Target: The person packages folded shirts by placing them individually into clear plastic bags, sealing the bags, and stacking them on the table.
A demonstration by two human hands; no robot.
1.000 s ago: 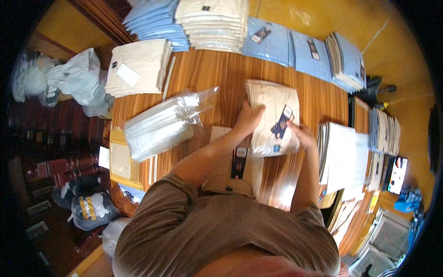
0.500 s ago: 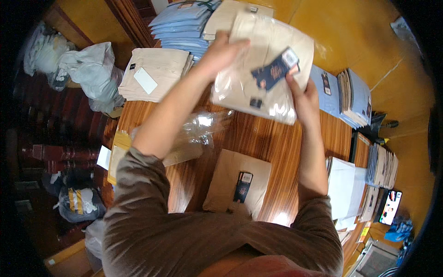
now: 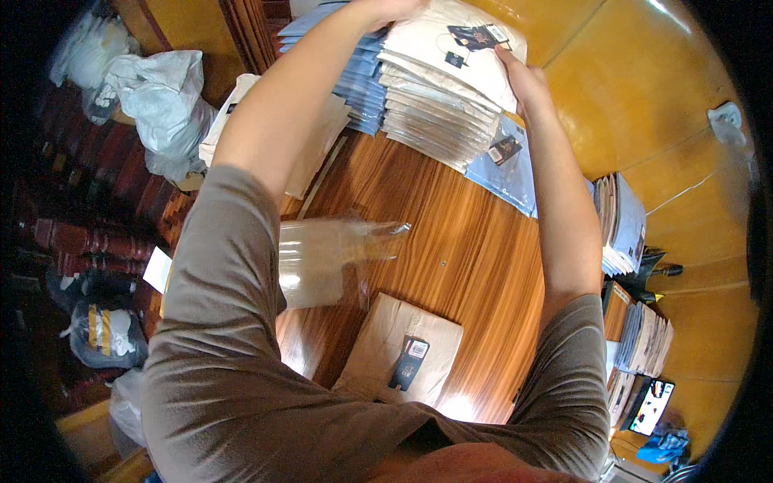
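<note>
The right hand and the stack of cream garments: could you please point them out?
Right hand (image 3: 527,84), head view: middle of the hand.
Stack of cream garments (image 3: 439,111), head view: its layered front edges.

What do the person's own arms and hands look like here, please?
The sleeves are plain grey-brown, creased and end near the elbows, leaving the forearms bare. The right hand and the visible part of the left hand show no glove; no wristwatch is visible.
</note>
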